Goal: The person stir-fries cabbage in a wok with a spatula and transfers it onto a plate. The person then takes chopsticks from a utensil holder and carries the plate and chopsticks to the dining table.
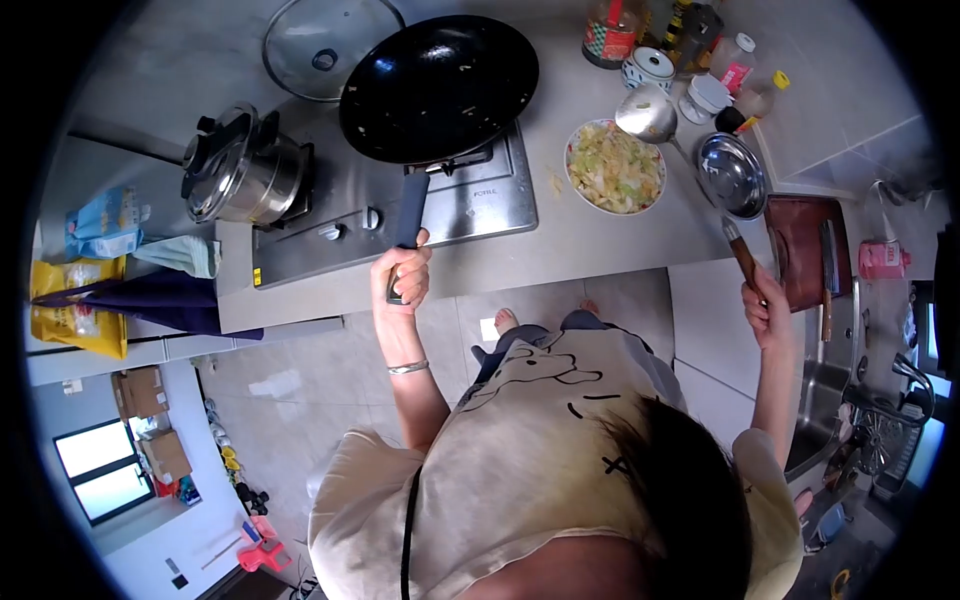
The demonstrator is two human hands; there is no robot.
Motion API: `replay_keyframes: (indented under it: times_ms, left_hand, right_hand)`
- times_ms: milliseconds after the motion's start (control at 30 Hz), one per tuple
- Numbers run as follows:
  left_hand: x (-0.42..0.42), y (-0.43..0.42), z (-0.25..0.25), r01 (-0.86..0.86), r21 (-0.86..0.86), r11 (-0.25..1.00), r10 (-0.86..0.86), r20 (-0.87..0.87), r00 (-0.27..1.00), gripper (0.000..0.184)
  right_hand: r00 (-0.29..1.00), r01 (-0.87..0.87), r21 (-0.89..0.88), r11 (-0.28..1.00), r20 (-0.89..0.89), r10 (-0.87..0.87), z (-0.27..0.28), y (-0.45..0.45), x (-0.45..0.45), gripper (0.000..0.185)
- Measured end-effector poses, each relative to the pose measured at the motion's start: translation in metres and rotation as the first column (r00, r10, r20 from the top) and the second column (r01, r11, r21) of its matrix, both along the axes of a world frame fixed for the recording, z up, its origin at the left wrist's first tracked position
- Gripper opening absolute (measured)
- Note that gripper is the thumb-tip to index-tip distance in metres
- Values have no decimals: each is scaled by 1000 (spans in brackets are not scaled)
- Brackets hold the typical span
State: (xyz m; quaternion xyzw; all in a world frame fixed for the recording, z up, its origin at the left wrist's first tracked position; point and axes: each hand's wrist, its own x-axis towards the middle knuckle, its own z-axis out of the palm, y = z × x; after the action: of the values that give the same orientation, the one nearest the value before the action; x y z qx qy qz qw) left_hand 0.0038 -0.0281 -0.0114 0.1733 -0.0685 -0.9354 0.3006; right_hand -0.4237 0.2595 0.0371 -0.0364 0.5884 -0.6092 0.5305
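My left hand (403, 271) is wrapped round the dark handle of a black wok (440, 90), which tilts over the gas stove (500, 195). Only small food scraps cling to the wok's inside. In my right hand (768, 308) is the wooden handle of a metal ladle (648, 114). The ladle's bowl hangs above the upper right rim of a plate of chopped cabbage (615, 168); whether it touches the food I cannot tell. A shiny metal bowl (731, 175) lies beside the ladle's shaft.
A steel pressure cooker (250, 170) stands on the stove's left side, with a glass lid (325, 60) behind the wok. Seasoning jars and bottles (708, 95) crowd the back right. At right are a reddish cutting board (800, 240), a knife (828, 280) and the sink (825, 400).
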Motion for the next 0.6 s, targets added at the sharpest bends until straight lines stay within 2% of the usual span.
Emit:
replay_keyframes:
  times_ms: [133,267,300,367,400,433,533,600]
  left_hand:
    - [-3,9,-22,-27,6,1000,28,-94,995,14]
    - [-13,20,-30,-113,39,993,119,-222,968,31]
    - [-13,20,-34,-94,32,995,99,-261,960,44]
    - [-25,25,-31,-118,-83,990,101,-184,978,52]
    - [-29,28,-30,-129,-140,982,109,-140,984,57]
    - [-31,29,-39,-76,-135,988,54,-161,985,65]
    - [-62,55,-61,12,94,996,-13,13,1000,61]
    - [-99,77,-89,173,83,981,-181,112,977,59]
  right_hand:
    - [1000,-3,-9,1000,0,3,-19,0,18,25]
    - [985,-124,-12,992,-120,122,-12,-10,52,33]
    - [972,-146,-3,989,-188,143,-19,-9,56,32]
    - [953,-139,23,990,-269,140,-33,-8,61,27]
    - [938,-149,15,989,-315,146,-43,-7,65,31]
    - [937,-142,-12,990,-324,130,-49,-7,71,28]
    - [953,-147,-25,989,-273,135,-59,-7,81,19]
    - [947,-151,0,989,-287,145,-65,-8,82,14]
